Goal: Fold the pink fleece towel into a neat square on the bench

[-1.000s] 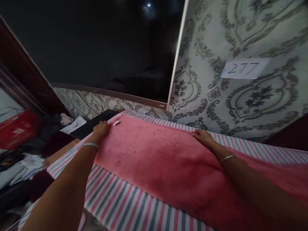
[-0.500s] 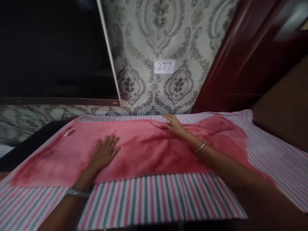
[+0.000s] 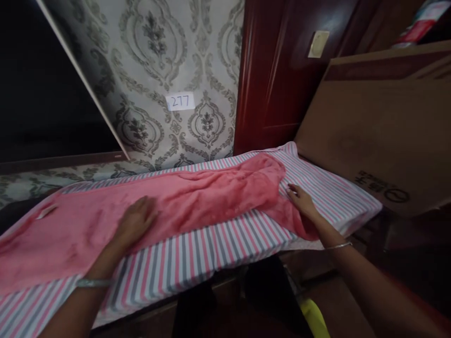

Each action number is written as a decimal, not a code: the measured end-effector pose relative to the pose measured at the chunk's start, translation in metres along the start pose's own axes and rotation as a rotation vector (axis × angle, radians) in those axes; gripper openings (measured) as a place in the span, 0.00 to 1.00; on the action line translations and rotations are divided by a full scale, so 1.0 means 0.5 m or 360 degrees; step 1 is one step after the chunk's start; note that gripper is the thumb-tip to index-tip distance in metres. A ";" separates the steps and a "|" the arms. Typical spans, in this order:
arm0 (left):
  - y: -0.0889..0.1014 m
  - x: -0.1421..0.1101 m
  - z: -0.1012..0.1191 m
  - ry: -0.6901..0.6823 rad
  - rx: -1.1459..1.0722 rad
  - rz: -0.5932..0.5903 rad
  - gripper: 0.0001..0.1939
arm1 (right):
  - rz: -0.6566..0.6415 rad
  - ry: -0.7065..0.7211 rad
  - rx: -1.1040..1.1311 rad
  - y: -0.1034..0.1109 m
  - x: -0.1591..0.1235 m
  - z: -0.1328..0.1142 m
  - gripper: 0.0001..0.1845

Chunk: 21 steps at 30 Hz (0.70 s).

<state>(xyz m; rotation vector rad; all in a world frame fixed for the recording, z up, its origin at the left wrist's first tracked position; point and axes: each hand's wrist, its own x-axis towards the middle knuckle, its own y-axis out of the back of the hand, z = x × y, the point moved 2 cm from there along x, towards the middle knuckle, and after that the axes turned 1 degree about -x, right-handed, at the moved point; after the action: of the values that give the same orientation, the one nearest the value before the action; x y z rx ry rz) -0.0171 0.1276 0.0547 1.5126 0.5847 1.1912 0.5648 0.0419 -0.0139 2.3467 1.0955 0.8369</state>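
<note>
A pink fleece towel (image 3: pixel 197 199) lies lengthwise on a board covered with pink, grey and white striped cloth (image 3: pixel 197 251). My left hand (image 3: pixel 136 220) rests palm down on the towel's middle, fingers loosely together and flat. My right hand (image 3: pixel 301 199) touches the towel's rumpled right end near the striped cover, fingers stretched out. Each wrist wears a thin bangle. A small white tag (image 3: pixel 45 211) sits at the towel's left end.
Patterned wallpaper with a paper label reading 277 (image 3: pixel 180 101) is behind the board. A dark red wooden door (image 3: pixel 278 84) and a large cardboard box (image 3: pixel 384 122) stand at the right. A dark screen (image 3: pixel 42 108) fills the upper left. Something yellow (image 3: pixel 313 317) lies below the board.
The view has swung to the right. My right hand slid from the towel's far edge to its right end. My left hand went from the left corner to the towel's middle.
</note>
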 end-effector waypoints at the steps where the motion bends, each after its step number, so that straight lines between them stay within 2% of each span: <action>1: -0.017 -0.001 0.035 -0.0107 -0.0018 -0.0044 0.27 | -0.0100 0.0014 0.0038 0.001 -0.020 0.001 0.31; 4: -0.073 -0.002 0.144 -0.0491 -0.0060 -0.0180 0.33 | -0.0375 0.0171 0.0107 0.001 -0.061 -0.016 0.29; 8: -0.119 0.031 0.284 -0.0715 -0.0137 -0.0193 0.33 | -0.0571 0.0290 -0.0116 -0.009 -0.081 -0.042 0.28; 10: -0.129 0.061 0.358 -0.0810 -0.0226 -0.0222 0.33 | -0.0544 0.0266 -0.0327 -0.019 -0.089 -0.048 0.27; 13: -0.140 0.107 0.472 -0.0910 -0.0473 -0.0183 0.30 | -0.0354 0.0258 -0.0516 -0.035 -0.111 -0.054 0.25; 15: -0.148 0.134 0.535 -0.0850 -0.0779 -0.0099 0.26 | -0.0242 0.0282 -0.0552 -0.042 -0.126 -0.057 0.24; 17: -0.159 0.158 0.573 -0.0603 -0.1271 -0.0007 0.19 | -0.0220 0.0304 -0.0547 -0.045 -0.135 -0.059 0.22; 20: -0.170 0.189 0.575 -0.0145 -0.1891 0.0142 0.03 | -0.0229 0.0313 -0.0532 -0.042 -0.137 -0.062 0.20; 21: -0.168 0.196 0.562 -0.0041 -0.1989 0.0205 0.03 | -0.0227 0.0307 -0.0534 -0.040 -0.136 -0.062 0.19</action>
<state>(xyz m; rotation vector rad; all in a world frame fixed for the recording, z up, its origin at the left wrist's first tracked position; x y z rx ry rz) 0.2912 0.1145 0.0340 0.4798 -0.2992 1.2387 0.4984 0.0038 -0.0262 1.9220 1.0861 1.1151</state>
